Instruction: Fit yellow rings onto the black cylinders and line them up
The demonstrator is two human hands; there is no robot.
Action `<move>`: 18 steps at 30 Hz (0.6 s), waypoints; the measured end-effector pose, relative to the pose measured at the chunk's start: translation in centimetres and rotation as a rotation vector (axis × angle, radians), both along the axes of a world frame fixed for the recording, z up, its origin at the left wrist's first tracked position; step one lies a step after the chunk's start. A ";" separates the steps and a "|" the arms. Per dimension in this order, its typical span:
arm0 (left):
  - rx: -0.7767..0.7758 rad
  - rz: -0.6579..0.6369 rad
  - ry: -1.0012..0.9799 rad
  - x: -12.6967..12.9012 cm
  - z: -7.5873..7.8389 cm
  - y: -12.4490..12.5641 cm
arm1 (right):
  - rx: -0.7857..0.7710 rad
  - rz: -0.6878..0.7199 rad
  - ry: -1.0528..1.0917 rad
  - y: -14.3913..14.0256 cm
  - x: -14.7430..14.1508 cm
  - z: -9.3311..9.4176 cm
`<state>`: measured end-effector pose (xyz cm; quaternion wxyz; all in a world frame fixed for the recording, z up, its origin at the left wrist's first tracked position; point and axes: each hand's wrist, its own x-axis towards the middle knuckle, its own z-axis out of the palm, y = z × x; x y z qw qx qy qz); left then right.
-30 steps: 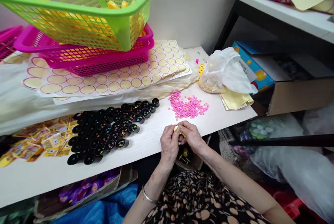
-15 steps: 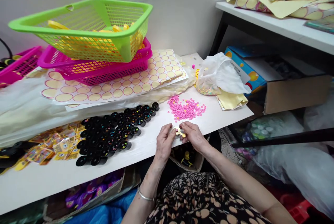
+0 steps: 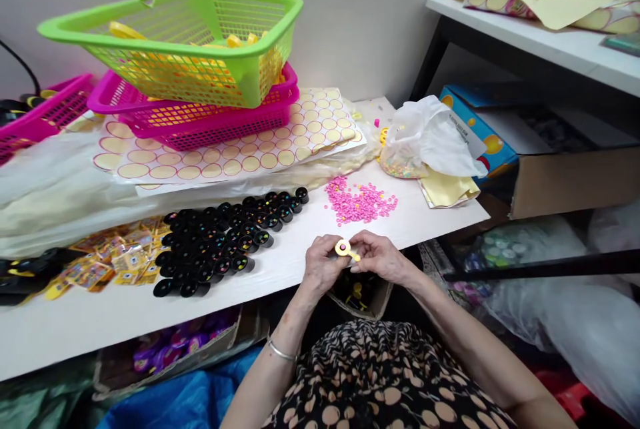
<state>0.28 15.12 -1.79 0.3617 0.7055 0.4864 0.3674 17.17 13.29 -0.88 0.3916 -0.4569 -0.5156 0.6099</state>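
Note:
Both hands meet at the front edge of the white table [image 3: 280, 269]. My left hand [image 3: 320, 267] and my right hand [image 3: 381, 257] pinch a small yellow round piece [image 3: 344, 248] between their fingertips; a pink dot shows in its middle. Just beyond the hands lies a heap of small pink beads [image 3: 359, 201]. To the left of the hands stand several black round caps [image 3: 225, 239] in rows, with coloured dots inside them.
A green basket [image 3: 175, 42] sits on pink baskets [image 3: 200, 119] over sheets of round stickers [image 3: 240, 152]. A white plastic bag [image 3: 430, 139] and a cardboard box [image 3: 565, 175] are at the right. Yellow printed cards [image 3: 110, 262] lie at the left. A shelf [image 3: 540, 35] stands above.
The hands have lifted slightly from the table edge and turned the yellow piece so its face with the pink dot shows. The head view has shifted a little.

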 end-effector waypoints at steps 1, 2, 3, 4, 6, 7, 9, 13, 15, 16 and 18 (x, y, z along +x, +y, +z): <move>0.038 -0.010 0.008 -0.1 0.2 -0.2 | -0.017 0.014 -0.004 -0.1 0.1 0.2; 0.087 -0.028 0.016 -0.2 0.4 -0.4 | -0.038 0.037 -0.007 -0.1 0.2 0.4; 0.143 -0.058 0.027 -0.2 0.6 -0.6 | -0.061 0.065 -0.001 -0.2 0.2 0.6; 0.201 -0.103 0.045 -0.2 0.8 -0.8 | -0.084 0.094 0.018 -0.3 0.3 0.8; 0.300 -0.209 0.087 0.0 1.1 -1.2 | -0.118 0.156 0.080 -0.4 0.2 1.1; 0.329 -0.254 0.111 0.1 1.2 -1.4 | -0.126 0.182 0.112 -0.4 0.2 1.2; 0.352 -0.308 0.157 0.3 1.3 -1.8 | -0.130 0.221 0.149 -0.5 0.0 1.3; 0.360 -0.329 0.181 0.7 1.5 -2.5 | -0.161 0.190 0.170 -0.8 -0.1 1.3; 0.361 -0.328 0.160 0.8 1.5 -2.7 | -0.173 0.154 0.181 -1.0 -0.1 1.3; 0.360 -0.329 0.143 0.9 1.5 -2.8 | -0.176 0.140 0.191 -1.1 -0.1 1.2; 0.348 -0.334 0.107 1.1 1.6 -2.9 | -0.181 0.111 0.232 -1.5 -0.3 0.9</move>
